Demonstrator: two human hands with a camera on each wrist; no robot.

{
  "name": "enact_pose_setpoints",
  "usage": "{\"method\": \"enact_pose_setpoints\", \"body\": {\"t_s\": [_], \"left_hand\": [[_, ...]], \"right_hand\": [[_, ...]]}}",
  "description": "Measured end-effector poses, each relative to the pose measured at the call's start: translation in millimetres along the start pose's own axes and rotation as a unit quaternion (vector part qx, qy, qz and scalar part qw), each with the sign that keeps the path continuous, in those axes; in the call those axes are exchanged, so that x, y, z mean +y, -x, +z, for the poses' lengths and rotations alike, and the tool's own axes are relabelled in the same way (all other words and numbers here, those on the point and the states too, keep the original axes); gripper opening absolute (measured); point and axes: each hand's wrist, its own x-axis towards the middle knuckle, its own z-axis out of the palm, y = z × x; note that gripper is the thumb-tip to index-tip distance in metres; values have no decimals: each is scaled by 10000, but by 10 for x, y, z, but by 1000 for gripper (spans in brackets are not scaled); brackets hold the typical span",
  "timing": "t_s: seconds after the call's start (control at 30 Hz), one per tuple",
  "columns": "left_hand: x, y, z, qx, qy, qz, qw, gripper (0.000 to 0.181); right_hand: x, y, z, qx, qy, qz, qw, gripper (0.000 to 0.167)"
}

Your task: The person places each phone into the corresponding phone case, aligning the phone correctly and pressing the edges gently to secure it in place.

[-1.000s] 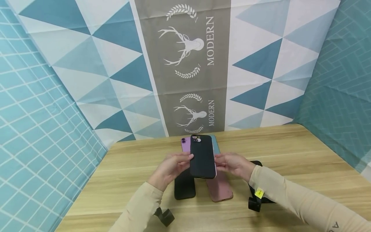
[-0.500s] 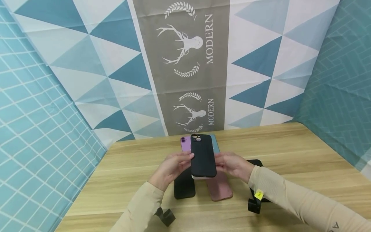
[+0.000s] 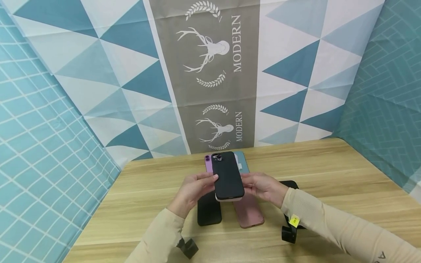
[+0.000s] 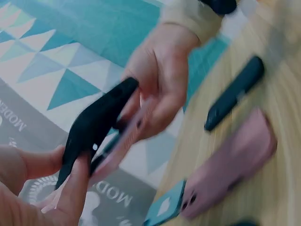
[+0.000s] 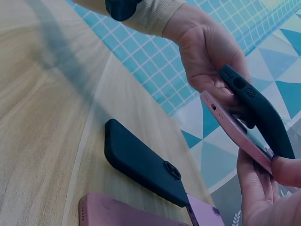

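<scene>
A black phone case (image 3: 227, 177) is held up over the table, camera cutout toward the back. Beneath it lies a pink phone (image 5: 235, 134), of which only a pale edge shows in the head view. Both wrist views show a wedge-shaped gap between case and phone. My left hand (image 3: 194, 190) pinches the case's left edge, thumb on top. From the right side, my right hand (image 3: 264, 188) grips the phone's edge close to the case. Some fingertips are hidden between or under the two pieces.
On the wooden table (image 3: 144, 204) lie a purple phone (image 3: 208, 165), a black phone (image 3: 209, 212), a dusty-pink phone (image 3: 250, 213) and a teal phone (image 3: 242, 162). Another black phone (image 3: 291, 184) is partly under my right forearm. Patterned cloth (image 3: 289, 73) hangs behind.
The case and phone have shifted slightly left and turned a little. The phone's pale edge, first seen along the right side, now shows below the case. Both hands keep their hold.
</scene>
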Motion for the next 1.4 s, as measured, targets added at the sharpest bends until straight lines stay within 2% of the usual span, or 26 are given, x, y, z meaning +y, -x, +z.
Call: {"method": "enact_pose_setpoints", "body": {"t_s": [0.1, 0.23, 0.43, 0.57, 0.67, 0.8, 0.93, 1.17, 1.4], "left_hand": [[22, 30, -11, 238, -562, 231, 9979, 33], [39, 57, -18, 434, -1196, 569, 9902, 31], [34, 90, 8, 581, -1781, 1030, 9769, 28], [15, 82, 22, 432, -1626, 1001, 9806, 31], [3, 77, 40, 287, -1264, 842, 9880, 36], [-17, 75, 64, 249, -998, 758, 9918, 37], [-42, 78, 72, 374, -1088, 816, 9900, 36], [-55, 84, 60, 599, -1335, 1056, 9836, 37], [-56, 71, 49, 673, -1606, 1088, 9787, 39]], "right_hand": [[8, -14, -11, -52, -15, -3, 10000, 52], [20, -20, -23, -128, 32, -12, 9999, 52], [16, -8, -25, -158, 28, 4, 9999, 53], [11, 3, -34, -180, -40, -3, 9998, 54], [21, 1, -44, -202, -29, -4, 9998, 53], [48, -6, -52, -236, 56, -2, 9997, 52], [54, 1, -43, -155, 115, 24, 9998, 50], [4, -2, 11, 296, 204, 242, 9991, 48], [2, 2, 24, 230, 387, 323, 9985, 47]]}}
